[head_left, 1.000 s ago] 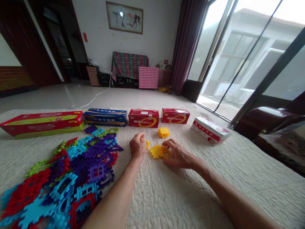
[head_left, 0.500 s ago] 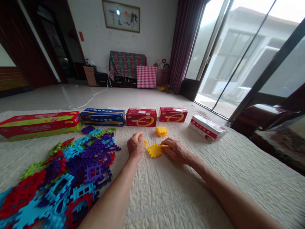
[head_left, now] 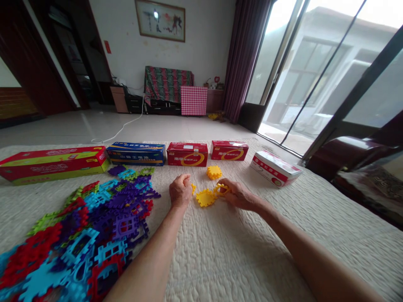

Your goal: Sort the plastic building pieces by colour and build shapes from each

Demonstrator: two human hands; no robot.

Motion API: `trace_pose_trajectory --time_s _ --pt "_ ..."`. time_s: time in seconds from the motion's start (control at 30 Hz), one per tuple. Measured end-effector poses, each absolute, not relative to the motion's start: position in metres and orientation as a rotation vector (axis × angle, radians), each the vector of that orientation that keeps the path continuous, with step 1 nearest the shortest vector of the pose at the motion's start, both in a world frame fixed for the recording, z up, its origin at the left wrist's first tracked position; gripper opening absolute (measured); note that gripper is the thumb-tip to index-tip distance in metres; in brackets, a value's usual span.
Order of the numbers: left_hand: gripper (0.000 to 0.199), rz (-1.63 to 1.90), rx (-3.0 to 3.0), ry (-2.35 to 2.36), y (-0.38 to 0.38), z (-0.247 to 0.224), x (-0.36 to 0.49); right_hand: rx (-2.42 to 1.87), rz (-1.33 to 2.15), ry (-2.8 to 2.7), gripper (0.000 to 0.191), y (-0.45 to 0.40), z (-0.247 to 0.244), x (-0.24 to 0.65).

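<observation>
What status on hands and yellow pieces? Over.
Right hand gripping yellow frame piece. Left hand curled round partly hidden yellow piece. Solid yellow piece between; yellow stack beyond.

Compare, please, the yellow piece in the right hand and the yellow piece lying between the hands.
The held piece is an open frame; the lying piece looks solid. The held piece is in the right hand; the lying piece rests on the quilted cover. Both are yellow, with notched edges.

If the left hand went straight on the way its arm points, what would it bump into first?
Probably the red box just right of the blue box, though how far ahead it sits is hard to tell.
</observation>
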State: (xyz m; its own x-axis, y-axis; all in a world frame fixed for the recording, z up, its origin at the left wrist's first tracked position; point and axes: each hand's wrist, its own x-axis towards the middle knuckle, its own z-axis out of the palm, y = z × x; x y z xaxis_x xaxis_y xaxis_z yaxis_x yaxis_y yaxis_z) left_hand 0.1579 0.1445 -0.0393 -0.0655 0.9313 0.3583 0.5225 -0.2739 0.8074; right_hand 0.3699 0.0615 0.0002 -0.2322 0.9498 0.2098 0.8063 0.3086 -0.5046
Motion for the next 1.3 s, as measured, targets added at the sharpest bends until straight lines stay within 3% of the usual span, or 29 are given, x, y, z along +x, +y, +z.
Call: trace_pose_trajectory --time_s 0.1,0.23,0.4,0.63,0.97,1.3 --pt "0.033 1.291 1.793 1.557 0.144 -0.039 0.158 -1.586 0.544 -2.039 0.039 0.063 0.001 0.377" --pt "0.034 1.307 1.795 1.546 0.144 -0.039 0.158 -1.623 0.534 -2.070 0.024 0.063 0.002 0.380" --pt "0.034 1.294 1.799 1.555 0.144 -0.039 0.158 -1.622 0.321 -2.083 0.044 0.064 0.000 0.379" --pt "0.034 1.295 1.787 1.540 0.144 -0.039 0.158 -1.602 0.314 -2.147 0.051 0.064 -0.005 0.387" --pt "0.033 1.299 1.811 1.547 0.145 -0.040 0.159 -1.629 0.139 -2.221 0.035 0.060 0.001 0.373" --pt "0.034 1.316 1.782 1.536 0.143 -0.036 0.159 -1.444 0.050 -2.067 0.042 0.081 0.003 0.384"
